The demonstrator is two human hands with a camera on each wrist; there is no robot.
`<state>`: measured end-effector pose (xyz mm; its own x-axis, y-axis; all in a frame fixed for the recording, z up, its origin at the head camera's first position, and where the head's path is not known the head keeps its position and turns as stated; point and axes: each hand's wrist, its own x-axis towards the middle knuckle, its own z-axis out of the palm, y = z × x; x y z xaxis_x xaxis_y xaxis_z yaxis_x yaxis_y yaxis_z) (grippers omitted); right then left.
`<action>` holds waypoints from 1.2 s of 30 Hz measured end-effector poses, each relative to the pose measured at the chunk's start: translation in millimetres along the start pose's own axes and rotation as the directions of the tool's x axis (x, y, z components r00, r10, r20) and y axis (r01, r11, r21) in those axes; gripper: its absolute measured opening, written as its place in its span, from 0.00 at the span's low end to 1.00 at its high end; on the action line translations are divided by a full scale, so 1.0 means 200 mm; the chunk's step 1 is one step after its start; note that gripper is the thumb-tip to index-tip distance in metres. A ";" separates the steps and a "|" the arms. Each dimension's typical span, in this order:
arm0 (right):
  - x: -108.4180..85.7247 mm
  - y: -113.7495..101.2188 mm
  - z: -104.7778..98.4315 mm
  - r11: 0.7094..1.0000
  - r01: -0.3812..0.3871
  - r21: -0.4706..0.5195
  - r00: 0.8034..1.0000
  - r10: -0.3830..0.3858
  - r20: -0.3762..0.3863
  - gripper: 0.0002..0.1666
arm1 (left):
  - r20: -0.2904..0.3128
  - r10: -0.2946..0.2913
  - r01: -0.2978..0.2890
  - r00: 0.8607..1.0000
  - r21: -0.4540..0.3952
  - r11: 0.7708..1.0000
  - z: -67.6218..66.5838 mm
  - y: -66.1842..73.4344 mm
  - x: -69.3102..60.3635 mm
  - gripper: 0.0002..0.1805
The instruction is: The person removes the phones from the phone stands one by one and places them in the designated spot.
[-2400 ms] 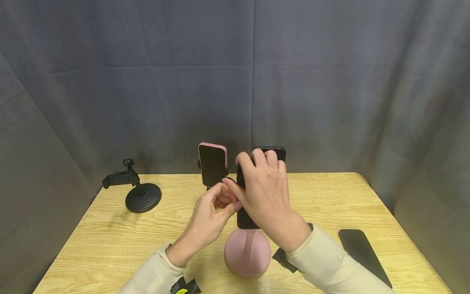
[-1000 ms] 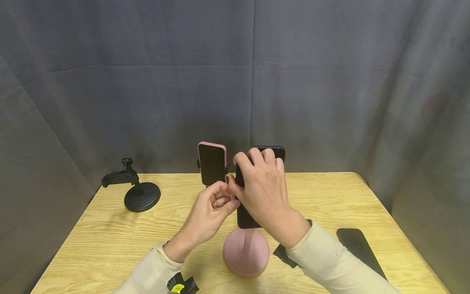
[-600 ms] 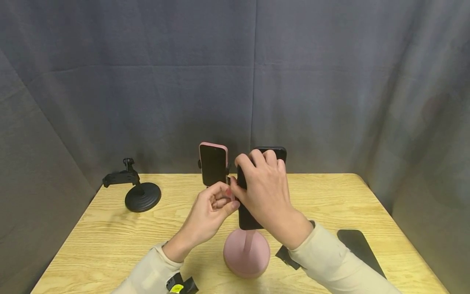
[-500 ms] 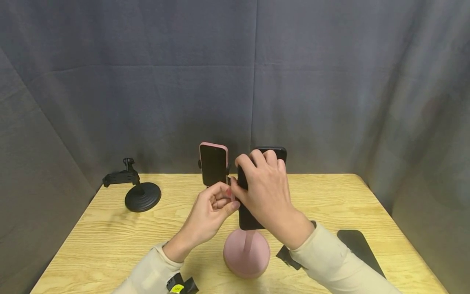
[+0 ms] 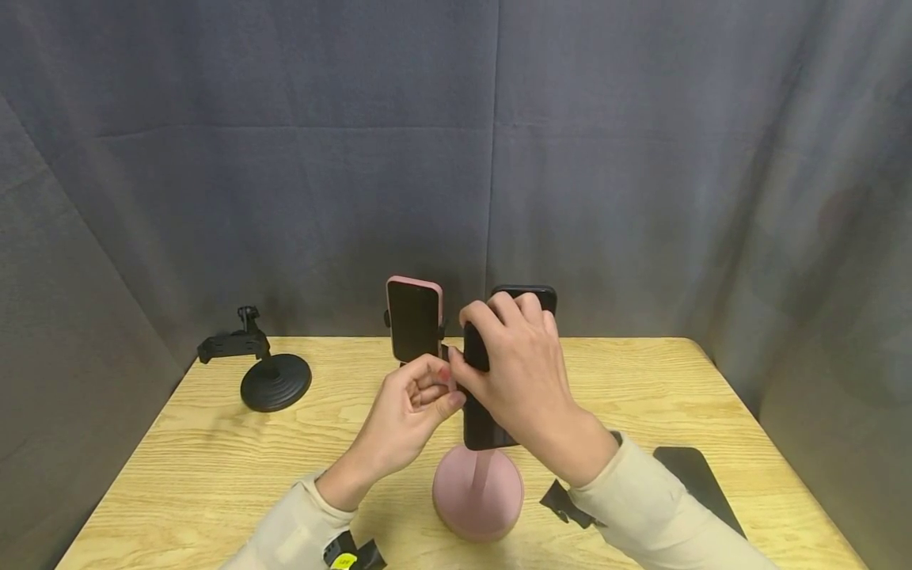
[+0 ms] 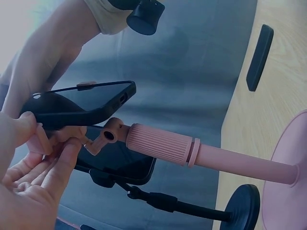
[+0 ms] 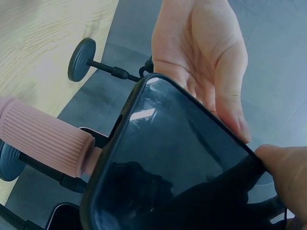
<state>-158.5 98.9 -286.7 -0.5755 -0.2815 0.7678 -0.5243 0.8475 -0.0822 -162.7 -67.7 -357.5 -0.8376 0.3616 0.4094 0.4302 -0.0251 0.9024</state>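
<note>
My right hand [image 5: 523, 372] grips a black phone [image 5: 484, 427] from above, fingers over its far edge and thumb at its left edge. The phone is at the top of a pink stand [image 5: 477, 495], whose ribbed neck [image 6: 158, 143] shows in the left wrist view. My left hand [image 5: 395, 419] pinches a small pink clamp piece [image 6: 41, 141] at the phone's left edge. In the right wrist view the phone's dark screen [image 7: 163, 139] faces up, the left thumb [image 7: 232, 96] touching its edge. The hands hide much of the clamp.
A pink-cased phone [image 5: 413, 321] stands in a holder behind my left hand. Another dark phone [image 5: 545, 297] is behind my right hand. An unloaded black stand [image 5: 276, 382] is at the left, and a dark phone [image 5: 698, 483] lies at the right on the wooden table [image 5: 214, 475].
My right hand has shifted slightly right and downward, and the gripped phone's lower edge is a little lower. Its thumb has drawn back from the left fingers. My left hand has barely moved.
</note>
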 end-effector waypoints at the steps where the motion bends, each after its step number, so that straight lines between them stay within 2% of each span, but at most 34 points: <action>1: 0.00 0.00 0.00 1.000 0.001 0.006 1.000 -0.001 0.000 0.18 | 0.001 0.001 -0.001 1.000 -0.003 1.000 0.00 0.00 0.00 0.11; 12: 0.00 0.01 -0.02 0.997 0.003 0.081 1.000 -0.004 0.005 0.17 | 0.001 0.015 -0.015 1.000 -0.016 1.000 0.00 -0.01 0.00 0.12; 22: -0.03 0.03 -0.02 0.988 0.037 0.148 0.999 -0.036 -0.010 0.17 | 0.002 0.027 -0.027 1.000 -0.054 0.998 0.01 -0.02 0.00 0.12; 28: -0.05 0.04 -0.01 0.982 0.081 0.169 0.995 -0.071 -0.064 0.14 | 0.003 0.006 -0.006 1.000 -0.062 0.998 0.02 -0.02 0.01 0.13; 36: -0.08 0.03 0.04 0.979 0.142 0.148 0.980 -0.119 -0.157 0.15 | -0.025 0.000 -0.001 1.000 -0.022 1.000 0.02 -0.03 0.01 0.12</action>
<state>-156.9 105.1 -304.1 -0.4036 -0.3062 0.8622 -0.6881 0.7226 -0.0655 -165.1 -63.3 -362.0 -0.8456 0.3386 0.4126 0.4232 -0.0459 0.9049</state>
